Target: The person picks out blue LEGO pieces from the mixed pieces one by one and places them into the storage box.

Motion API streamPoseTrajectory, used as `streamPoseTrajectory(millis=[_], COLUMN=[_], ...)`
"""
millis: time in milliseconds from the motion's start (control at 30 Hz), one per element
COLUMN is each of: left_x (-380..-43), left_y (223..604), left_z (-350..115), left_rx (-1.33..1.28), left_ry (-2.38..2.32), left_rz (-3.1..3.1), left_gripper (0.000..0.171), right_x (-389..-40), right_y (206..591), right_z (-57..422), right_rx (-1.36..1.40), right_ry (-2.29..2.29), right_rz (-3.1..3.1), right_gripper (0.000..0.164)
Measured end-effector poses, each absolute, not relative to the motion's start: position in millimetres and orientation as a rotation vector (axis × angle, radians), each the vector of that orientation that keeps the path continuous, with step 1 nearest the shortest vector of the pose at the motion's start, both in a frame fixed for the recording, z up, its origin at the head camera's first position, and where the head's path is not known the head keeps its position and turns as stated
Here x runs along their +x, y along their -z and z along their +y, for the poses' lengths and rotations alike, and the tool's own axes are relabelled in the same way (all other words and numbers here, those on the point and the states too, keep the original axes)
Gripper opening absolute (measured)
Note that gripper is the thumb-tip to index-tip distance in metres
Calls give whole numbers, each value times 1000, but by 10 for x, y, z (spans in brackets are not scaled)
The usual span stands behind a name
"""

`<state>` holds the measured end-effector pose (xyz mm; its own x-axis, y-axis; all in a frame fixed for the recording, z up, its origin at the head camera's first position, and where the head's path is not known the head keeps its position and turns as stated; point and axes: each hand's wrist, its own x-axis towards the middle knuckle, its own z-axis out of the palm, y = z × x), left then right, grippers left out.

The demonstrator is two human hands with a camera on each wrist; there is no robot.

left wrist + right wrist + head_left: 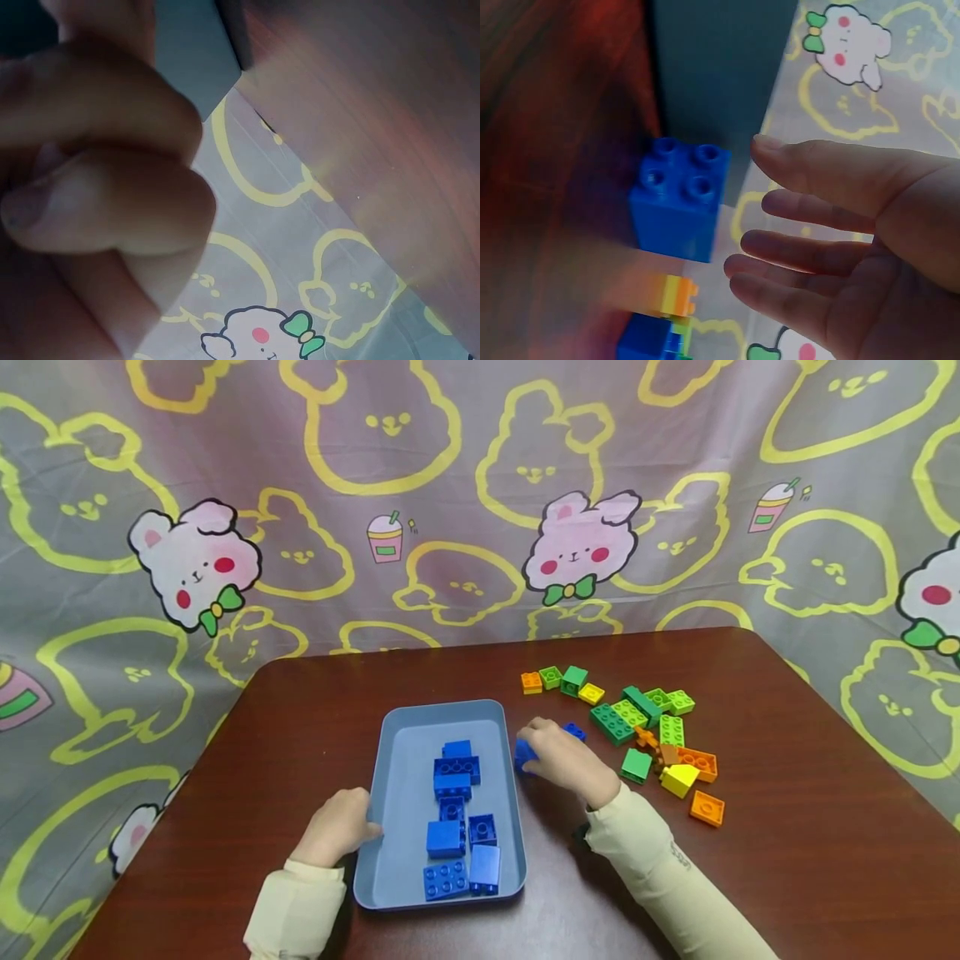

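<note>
A grey-blue tray lies on the table with several blue toy bricks inside, among them a studded brick near its front edge. My left hand holds the tray's left rim, the thumb reaching over the edge; curled fingers fill much of the left wrist view. Just outside the right rim stands a blue brick with studs up. My right hand is beside that brick, its fingers loosely extended and apart from it in the right wrist view. Another blue brick lies just beyond the right hand.
On the right of the brown table are loose green, yellow and orange bricks, such as a dark green brick and an orange one. A patterned curtain hangs behind the table.
</note>
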<state>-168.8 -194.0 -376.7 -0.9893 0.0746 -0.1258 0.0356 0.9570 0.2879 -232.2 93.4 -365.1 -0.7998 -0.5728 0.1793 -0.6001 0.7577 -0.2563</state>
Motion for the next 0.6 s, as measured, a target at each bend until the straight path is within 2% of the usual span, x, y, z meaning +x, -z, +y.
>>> streamPoseTrajectory(millis=[333, 600], left_x=[-1687, -1686], left_y=[3767, 3769], left_z=[-1951, -1967], left_rx=[111, 122], left_ry=[-439, -443], left_rz=[2988, 2992], left_gripper=[19, 19], right_x=[-2388, -2418], right_y=[3773, 3802], right_z=[938, 944], right_rx=[894, 923], right_ry=[-506, -480], right_rz=[-2925, -2883], right_gripper=[36, 21])
